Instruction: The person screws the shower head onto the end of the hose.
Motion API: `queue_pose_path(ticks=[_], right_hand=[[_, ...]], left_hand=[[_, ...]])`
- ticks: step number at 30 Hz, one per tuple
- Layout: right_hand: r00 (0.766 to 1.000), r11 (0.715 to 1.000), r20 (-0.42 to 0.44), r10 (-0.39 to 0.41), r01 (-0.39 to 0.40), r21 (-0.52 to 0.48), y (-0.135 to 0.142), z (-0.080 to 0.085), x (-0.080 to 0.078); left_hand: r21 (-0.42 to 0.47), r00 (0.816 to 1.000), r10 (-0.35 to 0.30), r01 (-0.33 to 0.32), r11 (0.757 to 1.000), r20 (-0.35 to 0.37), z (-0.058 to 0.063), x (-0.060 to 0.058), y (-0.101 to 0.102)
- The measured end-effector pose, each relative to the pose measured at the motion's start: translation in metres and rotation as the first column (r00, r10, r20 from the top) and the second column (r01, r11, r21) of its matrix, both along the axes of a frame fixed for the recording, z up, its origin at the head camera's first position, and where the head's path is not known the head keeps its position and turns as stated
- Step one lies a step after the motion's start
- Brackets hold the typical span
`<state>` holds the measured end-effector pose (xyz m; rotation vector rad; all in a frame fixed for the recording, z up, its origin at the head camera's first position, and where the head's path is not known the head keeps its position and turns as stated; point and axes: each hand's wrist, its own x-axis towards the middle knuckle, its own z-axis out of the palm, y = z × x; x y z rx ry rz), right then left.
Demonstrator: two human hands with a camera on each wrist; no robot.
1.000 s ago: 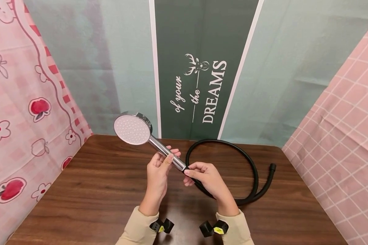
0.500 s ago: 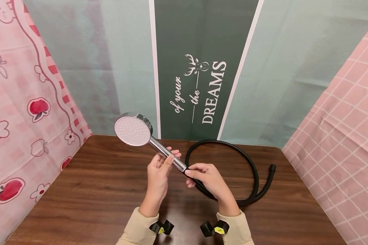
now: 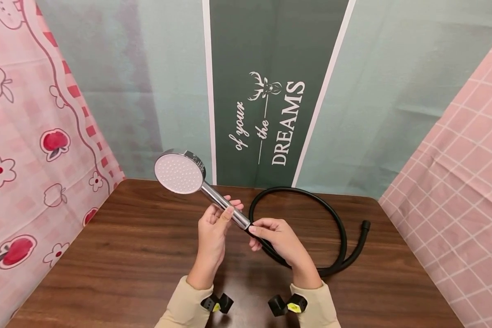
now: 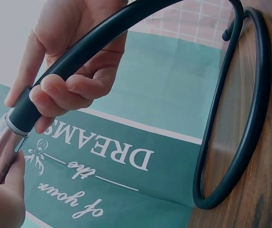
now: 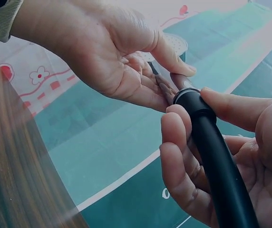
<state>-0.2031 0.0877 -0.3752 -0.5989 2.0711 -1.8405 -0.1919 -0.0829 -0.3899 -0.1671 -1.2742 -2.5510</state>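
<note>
From my distant seat, I judge the step in hand to be work at the joint between the shower head (image 3: 178, 173) and the black hose (image 3: 327, 272), most likely screwing the 2 together. The shower head is held up above the table (image 3: 127, 255), tilted, its pale spray face high on the left and its chrome handle (image 3: 218, 198) sloping down to the joint.

My left hand (image 3: 213, 225) holds the handle, thumb laid along it and the far fingertips reaching past it. My right hand (image 3: 276, 234) pinches the hose's collar (image 5: 193, 102) between thumb and fingers, right against the handle's end. A thin pale ring shows at the seam in the left wrist view; I cannot tell how far the thread is engaged.

As I read it, the next move calls for the left hand to keep the handle steady and in line while the right fingers turn the collar in small twists; a slanted collar could cross the thread.

My count: 1 shower head, 1 hose, lying in 1 loop on the table with 1 free end fitting (image 3: 366, 225) to the right, 2 hands, 2 beige sleeves (image 3: 187, 300) and 1 table.
</note>
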Motion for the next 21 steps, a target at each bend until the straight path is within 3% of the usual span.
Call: queue_pose_path(ticks=[17, 21], right_hand=[[1.000, 1.000, -0.006, 0.024, -0.025, -0.016, -0.0029, 0.0000, 0.0006], [1.000, 0.999, -0.005, 0.010, -0.010, 0.038, -0.0025, 0.0001, 0.0007]], left_hand=[[-0.009, 1.000, 0.000, 0.000, 1.000, -0.008, 0.0003, 0.0004, -0.0046], [-0.018, 1.000, -0.002, 0.002, 1.000, -0.004, 0.0002, -0.0004, -0.0057]])
